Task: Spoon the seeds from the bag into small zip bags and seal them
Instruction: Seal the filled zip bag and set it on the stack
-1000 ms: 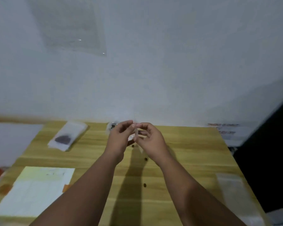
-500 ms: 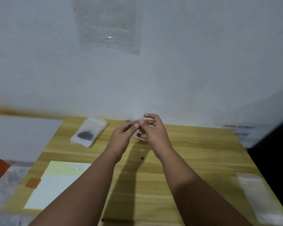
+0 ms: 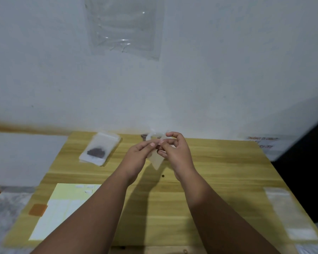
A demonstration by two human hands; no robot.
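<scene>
Both my hands meet above the far middle of the wooden table (image 3: 218, 171). Between them hangs a small clear zip bag (image 3: 156, 161), its lower corner pointing down. My left hand (image 3: 139, 155) pinches the bag's top from the left with thumb and fingers. My right hand (image 3: 174, 153) pinches the same top edge from the right, fingers curled. Just behind the hands, partly hidden, lies a pale rounded object (image 3: 153, 135) with something dark beside it. A stack of clear bags with dark seeds (image 3: 99, 149) lies at the far left of the table.
A loose seed (image 3: 163, 176) lies on the table under the hands. A yellow and white sheet (image 3: 62, 208) covers the near left corner. Flat clear bags (image 3: 290, 211) lie along the right edge. A clear plastic sleeve (image 3: 125, 26) hangs on the wall.
The view has tilted and shifted. My hands stay together on the small bag, and the right hand's fingers have worked along its top edge.
</scene>
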